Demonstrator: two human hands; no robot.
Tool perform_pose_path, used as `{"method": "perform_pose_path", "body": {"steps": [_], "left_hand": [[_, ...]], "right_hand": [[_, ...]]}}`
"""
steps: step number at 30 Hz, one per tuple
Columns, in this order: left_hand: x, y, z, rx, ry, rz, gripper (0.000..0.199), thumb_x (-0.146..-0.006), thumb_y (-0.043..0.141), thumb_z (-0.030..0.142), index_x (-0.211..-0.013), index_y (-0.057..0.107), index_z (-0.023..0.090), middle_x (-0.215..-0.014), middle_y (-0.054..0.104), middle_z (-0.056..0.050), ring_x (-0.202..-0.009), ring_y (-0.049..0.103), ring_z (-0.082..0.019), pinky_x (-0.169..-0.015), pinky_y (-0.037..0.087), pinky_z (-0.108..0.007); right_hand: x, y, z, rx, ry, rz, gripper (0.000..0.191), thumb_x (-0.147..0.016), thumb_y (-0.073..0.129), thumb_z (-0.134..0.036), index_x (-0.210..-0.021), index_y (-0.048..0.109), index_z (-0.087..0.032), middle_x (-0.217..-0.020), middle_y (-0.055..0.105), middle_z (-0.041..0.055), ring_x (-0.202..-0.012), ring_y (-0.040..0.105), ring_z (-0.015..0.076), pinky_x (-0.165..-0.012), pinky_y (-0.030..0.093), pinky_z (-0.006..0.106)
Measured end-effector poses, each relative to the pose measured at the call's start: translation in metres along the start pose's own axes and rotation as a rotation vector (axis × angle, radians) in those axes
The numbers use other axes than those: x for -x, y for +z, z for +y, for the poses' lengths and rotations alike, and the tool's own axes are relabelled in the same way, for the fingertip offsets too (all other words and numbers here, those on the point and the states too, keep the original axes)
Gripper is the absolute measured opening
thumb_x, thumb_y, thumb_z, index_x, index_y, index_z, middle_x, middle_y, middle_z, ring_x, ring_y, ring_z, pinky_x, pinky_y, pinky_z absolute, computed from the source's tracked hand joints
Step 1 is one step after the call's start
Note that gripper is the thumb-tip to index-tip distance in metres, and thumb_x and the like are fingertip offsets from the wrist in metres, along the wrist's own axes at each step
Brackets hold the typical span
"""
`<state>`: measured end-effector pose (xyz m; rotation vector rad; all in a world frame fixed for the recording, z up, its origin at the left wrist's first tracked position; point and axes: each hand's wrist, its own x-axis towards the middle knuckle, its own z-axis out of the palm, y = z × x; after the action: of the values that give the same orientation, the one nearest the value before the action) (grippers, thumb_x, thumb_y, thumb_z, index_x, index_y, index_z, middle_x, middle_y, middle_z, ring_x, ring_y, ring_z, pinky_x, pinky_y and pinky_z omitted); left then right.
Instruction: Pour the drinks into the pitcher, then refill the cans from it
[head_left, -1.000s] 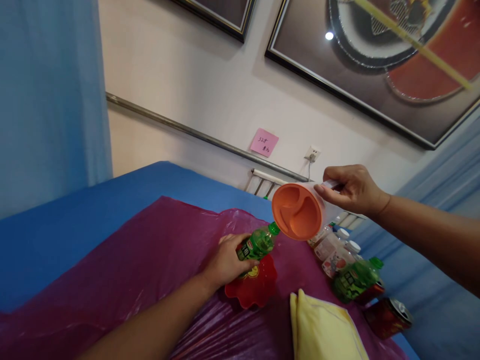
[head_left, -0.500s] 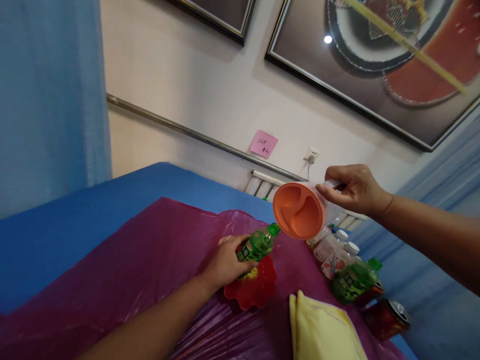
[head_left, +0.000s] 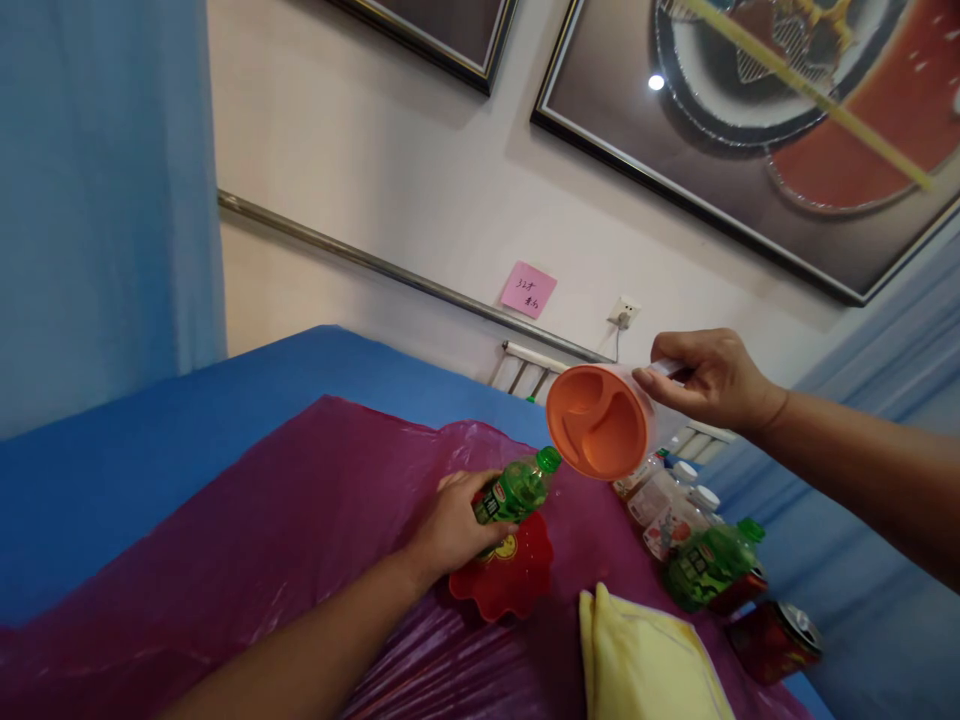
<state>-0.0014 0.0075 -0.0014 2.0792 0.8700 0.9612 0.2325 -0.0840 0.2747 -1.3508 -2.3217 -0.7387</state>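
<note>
My left hand (head_left: 457,520) is wrapped round a green plastic bottle (head_left: 517,488) with a green cap, tilted over a red scalloped dish (head_left: 506,580). The dish has a yellow design in it, partly hidden by hand and bottle. My right hand (head_left: 712,380) grips the handle of a pitcher (head_left: 598,422) with an orange lid, holding it up with the lid turned toward me. The pitcher's translucent body lies mostly behind the lid. Close to the lid's lower left edge is the bottle's cap; whether they touch I cannot tell.
On the purple plastic sheet (head_left: 300,520), a folded yellow cloth (head_left: 649,655) lies at the front. Along the right stand white-capped bottles (head_left: 675,520), another green bottle (head_left: 709,565) and cans (head_left: 776,640). Behind are a wall rail (head_left: 390,268) and a socket (head_left: 624,312).
The view has shifted very slightly. Both hands keep the same grip and position, with the bottle and the pitcher held where they were.
</note>
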Motion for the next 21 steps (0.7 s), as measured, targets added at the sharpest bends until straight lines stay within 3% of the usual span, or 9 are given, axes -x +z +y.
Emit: {"method": "perform_pose_path", "body": {"steps": [5, 9, 14, 21], "left_hand": [[0.0, 0.0, 0.001, -0.001, 0.001, 0.002, 0.065, -0.062, 0.089, 0.031, -0.124, 0.071, 0.026, -0.117, 0.076, -0.005, -0.111, 0.067, -0.03, -0.103, 0.046, -0.042], [0.001, 0.0, 0.001, 0.0, 0.008, 0.021, 0.064, -0.062, 0.089, 0.03, -0.123, 0.071, 0.024, -0.114, 0.076, -0.005, -0.107, 0.067, -0.028, -0.102, 0.047, -0.042], [0.002, 0.001, -0.002, 0.016, 0.009, 0.053, 0.068, -0.06, 0.089, 0.029, -0.125, 0.07, 0.024, -0.116, 0.075, -0.007, -0.11, 0.067, -0.029, -0.103, 0.048, -0.043], [0.0, 0.001, -0.004, -0.013, -0.023, 0.049, 0.069, -0.06, 0.088, 0.032, -0.126, 0.07, 0.023, -0.121, 0.074, -0.009, -0.116, 0.064, -0.033, -0.105, 0.048, -0.047]], "right_hand": [[0.007, 0.007, 0.002, -0.052, 0.094, 0.001, 0.04, -0.087, 0.06, -0.045, -0.059, 0.042, -0.024, -0.049, 0.039, -0.0049, -0.044, 0.036, 0.0101, -0.047, 0.029, 0.026], [0.028, 0.026, 0.016, -0.192, 0.28, 0.106, 0.042, -0.089, 0.06, -0.048, -0.058, 0.045, -0.023, -0.05, 0.034, -0.0056, -0.048, 0.032, 0.0102, -0.048, 0.026, 0.026], [0.078, 0.072, 0.034, -0.706, 0.77, 0.353, 0.05, -0.079, 0.07, -0.057, -0.053, 0.045, -0.022, -0.051, 0.038, -0.0048, -0.051, 0.034, 0.0119, -0.049, 0.028, 0.026], [0.132, 0.141, 0.036, -0.891, 1.078, 0.652, 0.052, -0.08, 0.06, -0.065, -0.058, 0.035, -0.025, -0.047, 0.029, -0.0089, -0.04, 0.025, 0.0092, -0.04, 0.024, 0.024]]}}
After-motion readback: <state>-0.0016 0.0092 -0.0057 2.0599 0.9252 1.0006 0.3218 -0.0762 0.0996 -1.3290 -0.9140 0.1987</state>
